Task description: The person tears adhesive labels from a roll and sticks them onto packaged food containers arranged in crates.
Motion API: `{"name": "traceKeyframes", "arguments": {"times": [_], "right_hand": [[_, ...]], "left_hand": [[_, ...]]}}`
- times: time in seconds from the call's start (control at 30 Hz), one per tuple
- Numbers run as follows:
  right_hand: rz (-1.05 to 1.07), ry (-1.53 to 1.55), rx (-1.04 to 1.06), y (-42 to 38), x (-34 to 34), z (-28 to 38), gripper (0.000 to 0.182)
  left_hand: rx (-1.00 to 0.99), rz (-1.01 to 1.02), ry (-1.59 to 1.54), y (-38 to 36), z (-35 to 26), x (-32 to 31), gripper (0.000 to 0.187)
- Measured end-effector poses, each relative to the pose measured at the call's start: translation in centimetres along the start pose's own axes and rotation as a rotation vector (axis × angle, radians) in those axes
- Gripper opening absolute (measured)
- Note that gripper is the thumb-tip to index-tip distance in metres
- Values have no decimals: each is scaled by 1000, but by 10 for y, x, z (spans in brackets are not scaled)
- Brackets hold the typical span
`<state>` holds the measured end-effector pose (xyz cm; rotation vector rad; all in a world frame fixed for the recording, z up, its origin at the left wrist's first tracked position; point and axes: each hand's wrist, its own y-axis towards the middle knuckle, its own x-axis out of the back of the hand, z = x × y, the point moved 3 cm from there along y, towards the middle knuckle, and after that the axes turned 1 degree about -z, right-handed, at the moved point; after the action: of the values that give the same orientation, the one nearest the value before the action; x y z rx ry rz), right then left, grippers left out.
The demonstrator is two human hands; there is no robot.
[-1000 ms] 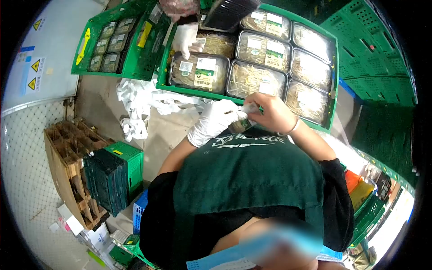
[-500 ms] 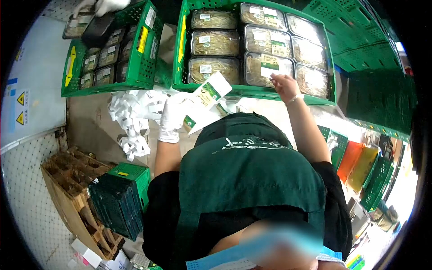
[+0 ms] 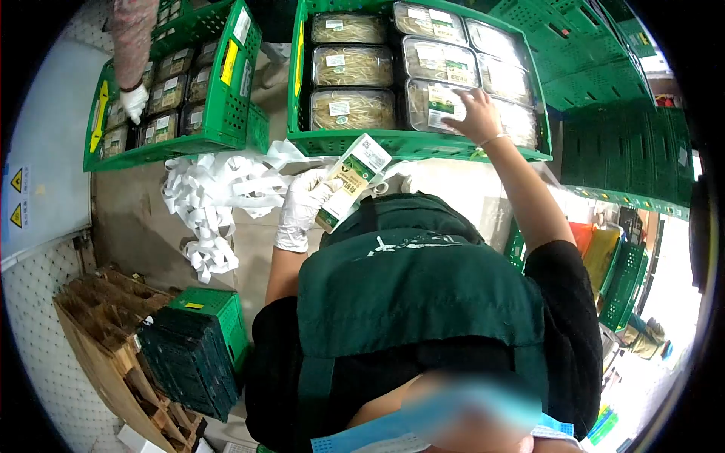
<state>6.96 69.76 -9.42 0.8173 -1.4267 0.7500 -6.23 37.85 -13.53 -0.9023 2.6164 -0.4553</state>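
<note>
Since half a second ago: right hand (image 3: pixel 477 113) reached further onto the front-middle tray, label strip pulled in closer to the chest, co-worker's gloved hand now down inside the left-hand crate.

Far left: smaller green crate (image 3: pixel 234 106) tilted toward the wearer, packed with little labelled trays; co-worker's gloved hand (image 3: pixel 135 102) resting on one of them, sleeve running up out of view. Below that, on the floor, a pile of spent white backing tape (image 3: pixel 208 200), probably dropped there as labels get peeled off. Lower left, folded dark green crates (image 3: pixel 192 347) stacked beside a wooden pallet (image 3: pixel 106 332).

Centre-left: left hand (image 3: pixel 302 204), in a white glove, fingers closed around a strip of green-and-white labels (image 3: pixel 351 181), held up and angled toward the big crate, seemingly to keep the next label within easy reach of the other hand.

Centre to right: large green crate (image 3: pixel 423 143) holding film-sealed trays of bean sprouts in rows, most already bearing a label. Right hand, bare, with a bracelet at the wrist, fingers spread flat and pressing down on the bean sprout tray (image 3: pixel 438 106) in the front row, apparently smoothing a label onto its film. Not gripping anything. More empty green crates (image 3: pixel 604 83) stacked to the right.
</note>
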Motion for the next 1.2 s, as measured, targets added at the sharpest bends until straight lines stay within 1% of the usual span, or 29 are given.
{"name": "traceKeyframes", "arguments": {"times": [0.03, 0.07, 0.13, 0.17, 0.2, 0.23, 0.27, 0.33, 0.37, 0.4, 0.47, 0.5, 0.53, 0.57, 0.63, 0.67, 0.73, 0.77, 0.8, 0.83, 0.87, 0.9, 0.93, 0.97, 1.0, 1.03, 1.1, 1.17, 1.2], "right_hand": [[74, -33, 78, -5, 0, 6, 71], [59, -83, 74, -6, -20, -1, 73], [99, -57, -50, 1, -20, -10, 73], [200, -28, -68, 6, -20, -19, 74], [229, 14, -42, 8, -8, -17, 66], [269, 514, 29, 5, -4, -15, 61], [309, 1015, 102, -1, 2, -14, 55], [466, 1397, 268, -35, 32, 8, 39], [292, 1209, 318, -49, 47, 10, 30], [119, 1014, 359, -57, 57, 4, 22], [75, 1077, 450, -64, 54, -25, 13], [223, 1021, 397, -68, 54, -42, 9], [235, 973, 485, -71, 46, -59, 8], [257, 939, 500, -75, 44, -75, 13], [224, 826, 468, -79, 52, -107, 25], [203, 813, 386, -76, 59, -126, 23], [184, 1079, 296, -73, 57, -155, 16], [107, 1051, 346, -72, 56, -169, 9], [37, 1002, 334, -62, 51, -191, 9], [-58, 822, 287, -44, 54, -218, 9], [-130, 721, 236, -25, 59, -242, 8], [4, 748, 231, -8, 62, -261, 12], [-75, 574, 327, -1, 58, -269, 17], [-10, 550, 418, 1, 49, -266, 18], [55, 522, 505, -1, 38, -259, 19], [74, 435, 578, -5, 20, -249, 23], [56, 155, 579, -10, -27, -239, 33], [44, 59, 578, -10, -39, -237, 37], [-65, 45, 456, -10, -31, -241, 42]], "left_hand": [[-14, 18, -22, -1, -2, -6, 20], [-28, 35, -39, -2, -5, -13, 21], [-47, 32, -39, -2, -10, -29, 23], [-73, 20, -76, -1, -12, -37, 24], [-99, 6, -113, 0, -15, -48, 25], [-110, -47, -51, -7, -38, -68, 28], [-110, -65, -50, -1, -35, -82, 28], [-266, 2, -111, 11, -32, -114, 32], [-253, 50, -167, 14, -35, -131, 29], [-262, 27, 92, 24, -25, -139, 23], [-67, 43, 551, 34, -34, -170, 19], [-176, -6, 467, 37, -42, -197, 17], [-192, -22, 307, 41, -42, -224, 15], [-211, -36, 147, 45, -42, -251, 12], [-320, -18, 477, 55, -47, -286, 14], [-349, -13, 518, 59, -44, -298, 14], [-205, -3, 238, 66, -31, -319, 19], [-203, 0, 334, 68, -26, -330, 24], [-203, 3, 432, 70, -23, -339, 29], [-268, -50, 410, 69, -18, -342, 35], [-135, -30, 345, 65, -21, -339, 37], [-141, -60, 398, 62, -24, -329, 35], [-146, -88, 452, 60, -27, -321, 34], [-149, -159, 101, 54, -27, -318, 29], [-119, -175, -3, 53, -14, -309, 25], [-71, -204, 102, 52, -8, -306, 23], [-25, -237, 208, 52, -6, -304, 20], [-64, -110, 383, 53, -11, -307, 25], [-71, -118, 383, 53, -12, -309, 25]]}}
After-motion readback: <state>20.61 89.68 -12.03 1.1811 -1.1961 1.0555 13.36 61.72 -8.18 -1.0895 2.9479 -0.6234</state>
